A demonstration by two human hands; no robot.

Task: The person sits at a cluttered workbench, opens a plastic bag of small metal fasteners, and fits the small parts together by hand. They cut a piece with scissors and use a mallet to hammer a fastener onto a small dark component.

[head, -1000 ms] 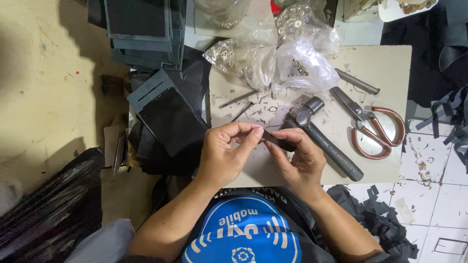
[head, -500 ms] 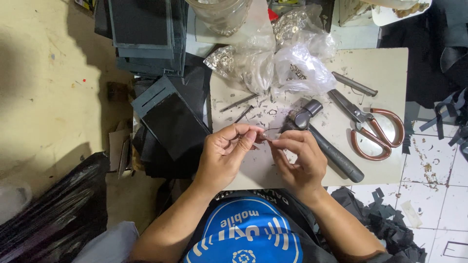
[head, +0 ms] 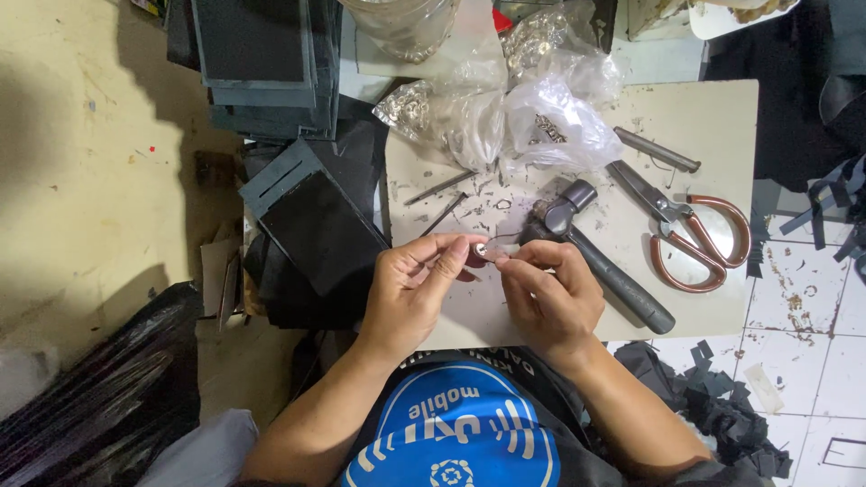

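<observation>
Pale counter (head: 713, 117): small metal fastener (head: 481, 248) pinched between left hand (head: 410, 293) and right hand (head: 550, 298) for alignment; hammer (head: 600, 257) kept near.

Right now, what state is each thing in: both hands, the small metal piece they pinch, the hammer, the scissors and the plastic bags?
left hand: fingertips pinched on the small silvery metal piece
right hand: pinching the same piece from the other side
dark-handled hammer: lying flat on the pale work board, untouched
copper-handled scissors: lying flat, blades nearly closed
clear plastic bags of metal fittings: crumpled, resting at the board's far edge
stack of dark grey panels: piled flat
</observation>
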